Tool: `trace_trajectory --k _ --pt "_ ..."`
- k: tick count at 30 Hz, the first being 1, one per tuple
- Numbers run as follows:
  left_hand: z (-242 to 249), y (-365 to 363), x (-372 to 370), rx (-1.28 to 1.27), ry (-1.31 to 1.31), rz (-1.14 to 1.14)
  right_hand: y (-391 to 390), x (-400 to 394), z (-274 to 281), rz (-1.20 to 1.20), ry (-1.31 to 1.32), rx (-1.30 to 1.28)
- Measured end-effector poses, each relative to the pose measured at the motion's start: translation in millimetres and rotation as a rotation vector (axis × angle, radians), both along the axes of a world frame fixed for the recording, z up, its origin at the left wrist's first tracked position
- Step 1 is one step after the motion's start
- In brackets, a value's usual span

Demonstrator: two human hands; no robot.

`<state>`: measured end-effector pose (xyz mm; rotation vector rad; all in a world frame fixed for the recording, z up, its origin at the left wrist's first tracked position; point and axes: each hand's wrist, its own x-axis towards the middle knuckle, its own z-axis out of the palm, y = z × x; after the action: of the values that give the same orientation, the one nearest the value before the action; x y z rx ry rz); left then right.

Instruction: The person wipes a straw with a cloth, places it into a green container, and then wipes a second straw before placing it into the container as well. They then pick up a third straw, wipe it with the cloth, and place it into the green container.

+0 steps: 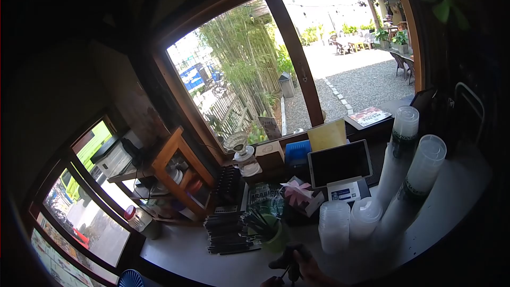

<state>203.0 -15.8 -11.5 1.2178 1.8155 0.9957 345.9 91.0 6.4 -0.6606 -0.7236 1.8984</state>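
Note:
At the bottom edge, my right hand (pixel 312 270) is closed around a dark object (pixel 289 256), whose exact kind is too dim to make out. Just left of it, only a small part of my left hand (pixel 272 282) shows, close to the lower end of the dark object; its fingers are mostly cut off by the frame. Above my hands stands a green cup (pixel 276 240) with black straws in it. Beside the cup lies a stack of black-wrapped items (pixel 226 232).
Clear plastic containers (pixel 334 226) and tall stacks of plastic cups (pixel 425 165) stand to the right. Behind are a tablet (pixel 341 163), a tissue box with pink tissue (pixel 298 192) and a glass dripper (pixel 237 143). A wooden cabinet (pixel 180 172) is at the left.

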Motion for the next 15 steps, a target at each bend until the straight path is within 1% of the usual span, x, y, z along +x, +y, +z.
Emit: trace_trajectory --k 1,4,8,10,11,12,13,14,15 --pt "5 1 1 -0.018 0.011 -0.003 -3 -5 -17 0.024 -0.069 0.000" --pt "26 5 8 -0.076 0.065 -0.016 -12 -20 -41 -0.059 -0.056 -0.021" --pt "48 5 14 -0.143 0.141 -0.044 -14 -37 -54 -0.176 -0.042 -0.045" --pt "56 7 17 -0.174 0.202 -0.061 3 -21 -59 -0.159 -0.236 -0.100" --pt "55 6 15 -0.163 0.151 -0.057 12 -14 -58 -0.150 -0.333 -0.124" --pt "53 5 12 -0.148 0.101 -0.054 12 -13 -51 -0.162 -0.221 -0.163" --pt "50 6 10 -0.142 0.075 -0.050 4 -10 -23 -0.124 -0.140 -0.197" --pt "47 7 9 -0.139 0.061 -0.045 -12 -8 18 -0.083 -0.061 -0.230" --pt "45 8 7 -0.138 0.047 -0.039 -18 -8 41 -0.042 0.018 -0.262"
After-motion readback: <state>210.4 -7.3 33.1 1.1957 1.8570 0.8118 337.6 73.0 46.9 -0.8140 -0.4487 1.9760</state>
